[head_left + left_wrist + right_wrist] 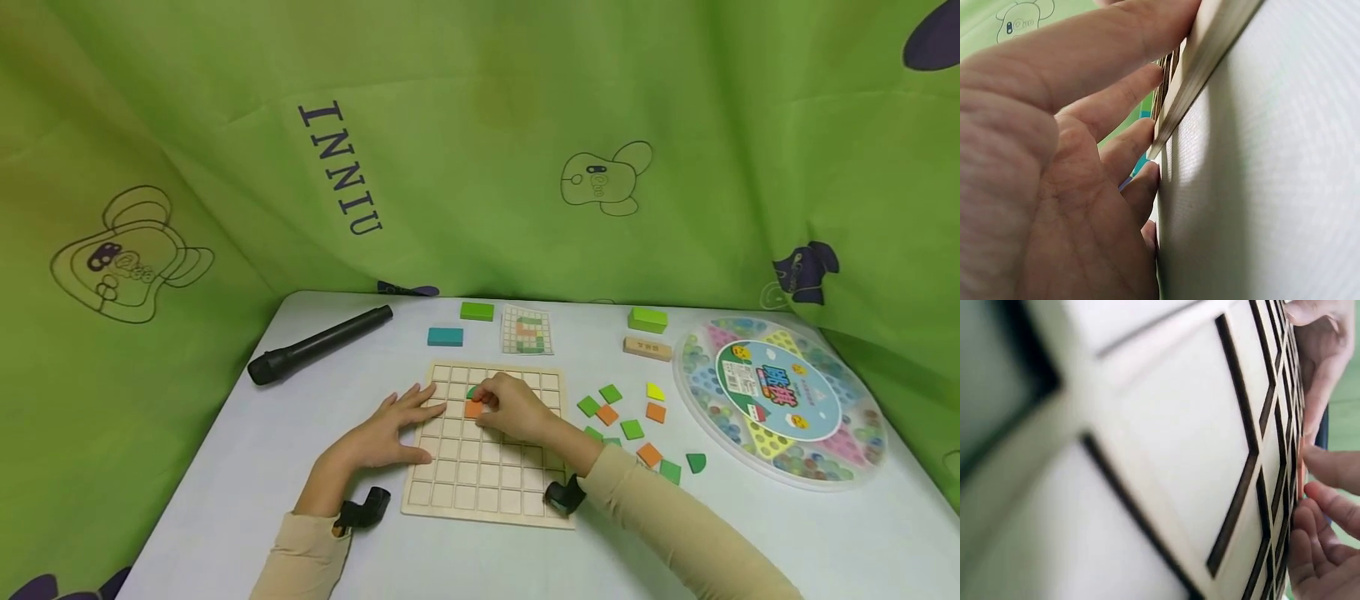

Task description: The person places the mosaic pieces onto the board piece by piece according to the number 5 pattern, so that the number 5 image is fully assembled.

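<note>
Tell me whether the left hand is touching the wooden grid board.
Touching. In the head view the left hand lies flat with its fingers on the wooden grid board's left edge; the left wrist view shows fingertips against that edge.

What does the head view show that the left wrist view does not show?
Only the head view shows the right hand touching the orange tile, the loose tiles, the pattern card and the round game tray. Only the left wrist view shows the palm close up. Both show the left hand resting flat against the wooden grid board's edge.
</note>
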A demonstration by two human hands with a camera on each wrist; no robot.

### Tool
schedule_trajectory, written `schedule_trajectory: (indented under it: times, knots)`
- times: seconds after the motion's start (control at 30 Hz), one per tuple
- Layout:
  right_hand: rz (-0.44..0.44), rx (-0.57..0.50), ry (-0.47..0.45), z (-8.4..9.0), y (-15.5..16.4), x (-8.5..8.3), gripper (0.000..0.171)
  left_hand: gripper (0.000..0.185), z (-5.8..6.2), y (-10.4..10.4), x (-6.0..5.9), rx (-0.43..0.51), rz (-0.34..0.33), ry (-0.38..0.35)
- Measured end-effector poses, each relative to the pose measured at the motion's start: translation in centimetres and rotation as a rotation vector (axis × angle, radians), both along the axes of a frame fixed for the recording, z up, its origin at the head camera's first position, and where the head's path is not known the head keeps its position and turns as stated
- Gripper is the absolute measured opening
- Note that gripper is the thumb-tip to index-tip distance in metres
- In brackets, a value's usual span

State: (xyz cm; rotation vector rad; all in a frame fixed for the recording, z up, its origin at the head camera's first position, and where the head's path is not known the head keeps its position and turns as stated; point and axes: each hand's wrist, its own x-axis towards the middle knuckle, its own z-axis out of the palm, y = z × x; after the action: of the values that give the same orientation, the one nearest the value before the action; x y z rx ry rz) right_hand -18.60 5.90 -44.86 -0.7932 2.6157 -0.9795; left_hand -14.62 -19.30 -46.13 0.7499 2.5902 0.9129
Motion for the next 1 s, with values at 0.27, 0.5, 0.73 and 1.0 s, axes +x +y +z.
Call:
schedule_trajectory:
  times: [0.27,0.5,0.73,1.0]
  knots:
    - [-0.081,-0.109,-0.008,0.9,3.8,1.1,0.038,0.075,-0.4,-0.1,-0.1,-0.012,0.001,0.008]
    - [-0.14,-0.128,0.042,1.4,10.8,1.8,0.041,0.076,-0.3,0.1,-0.1,0.0,0.01,-0.005]
    - [-0.225,-0.089,-0.04,0.4,16.6,2.0,0.039,0.076,-0.3,0.0,0.1,0.002,0.017,-0.009]
    - [-0.199,-0.037,-0.01,-0.6,17.7,2.0,0.034,0.076,-0.3,0.0,0.0,0.007,0.016,-0.008]
